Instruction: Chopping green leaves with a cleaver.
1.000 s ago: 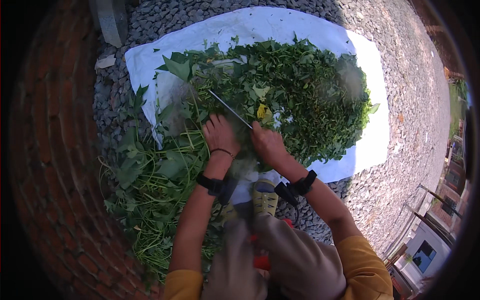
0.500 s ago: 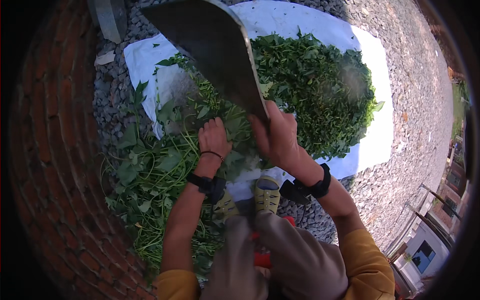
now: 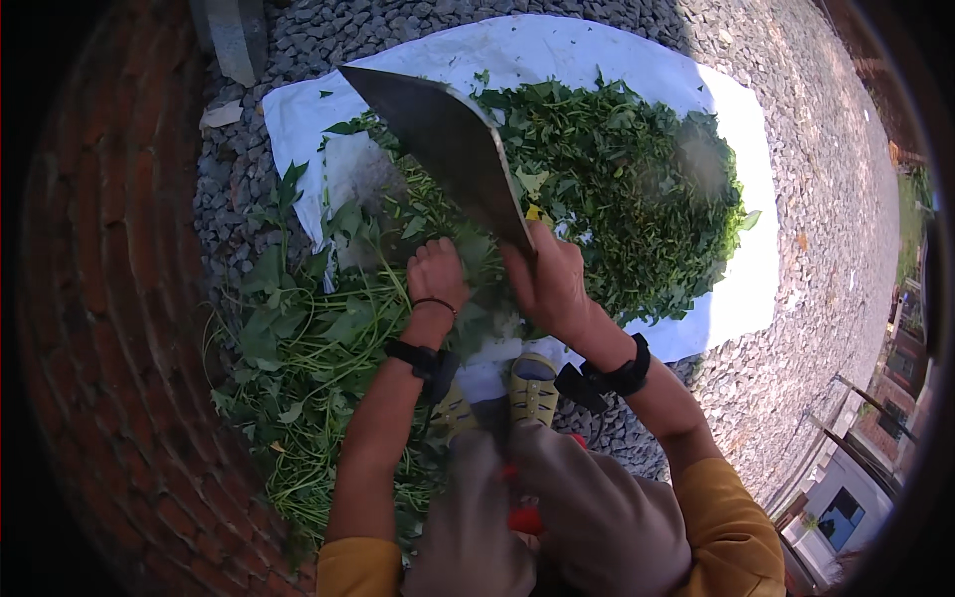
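Observation:
My right hand grips a broad dark cleaver-like knife, its wide blade reaching up and to the left above the greens. Fingers curled, my left hand is closed on the leafy green stems, just left of the knife's handle end. Those long stems spread from under my left hand toward the lower left. Chopped greens form a large heap on a white sheet to the right. Smaller cut pieces lie partly hidden under the blade.
A brick wall runs down the left side. Grey gravel surrounds the sheet, with a concrete post at the upper left. My feet in yellowish sandals are close below the hands. A small building stands at the lower right.
The knife has come down, nearer the greens, and its blade appears smaller. My left hand stays on the stems, slightly further right in view.

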Tool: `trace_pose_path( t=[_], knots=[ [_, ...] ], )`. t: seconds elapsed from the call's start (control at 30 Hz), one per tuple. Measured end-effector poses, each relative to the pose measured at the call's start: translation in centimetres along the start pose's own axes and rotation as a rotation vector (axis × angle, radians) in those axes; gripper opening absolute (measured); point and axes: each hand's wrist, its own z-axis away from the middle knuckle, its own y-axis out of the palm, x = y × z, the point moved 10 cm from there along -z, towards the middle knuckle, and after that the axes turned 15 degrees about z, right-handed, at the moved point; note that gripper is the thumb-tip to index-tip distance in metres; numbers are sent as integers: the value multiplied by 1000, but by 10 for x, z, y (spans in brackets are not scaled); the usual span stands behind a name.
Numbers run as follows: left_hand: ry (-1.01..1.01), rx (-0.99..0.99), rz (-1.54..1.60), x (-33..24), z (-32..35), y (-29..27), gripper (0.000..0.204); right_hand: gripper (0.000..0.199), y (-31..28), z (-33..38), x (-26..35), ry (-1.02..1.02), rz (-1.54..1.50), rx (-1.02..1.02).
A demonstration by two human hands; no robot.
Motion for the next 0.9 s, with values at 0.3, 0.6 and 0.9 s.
trace_pose_path(
  t=[0.3, 0.6, 0.9],
  knots=[
    [-36, 5, 20, -2, 3, -7, 55, 16, 52, 6, -33, 36, 343, 336],
    [-89, 7, 46, 0, 3, -2, 55, 16, 47, 23, -20, 92, 149, 159],
    [-254, -28, 225, 20, 4, 2, 50, 12, 1, 23, -18, 202, 6, -23]
  ],
)
